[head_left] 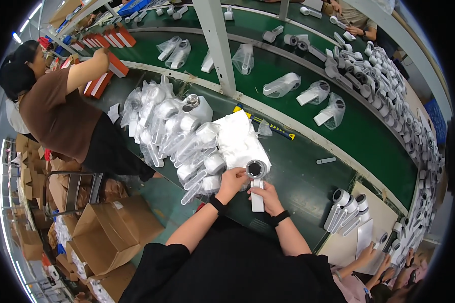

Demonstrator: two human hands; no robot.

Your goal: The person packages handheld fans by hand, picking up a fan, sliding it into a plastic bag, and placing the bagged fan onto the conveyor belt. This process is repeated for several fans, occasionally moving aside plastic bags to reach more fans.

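In front of my body is a white handheld fan (257,204), its round head with a dark ring up and its handle pointing toward me. My right hand (269,197) is closed around the handle below the head. The fingers of my left hand (231,184) are closed at the left edge of the head; whether they pinch the fan or clear film there I cannot tell. Just beyond lies a stack of clear plastic bags (237,132). To the left, a heap of bagged white fans (179,129) covers the table, close to my left hand.
A yellow-and-black tool (273,127) lies beyond the bags. Bagged fans (282,85) sit on the green conveyor (374,144), past a metal post (218,45). Several bare fans (350,209) stand at right near a co-worker's hands. Another person (60,106) handles orange-and-white boxes (98,83); cartons (111,230) stand lower left.
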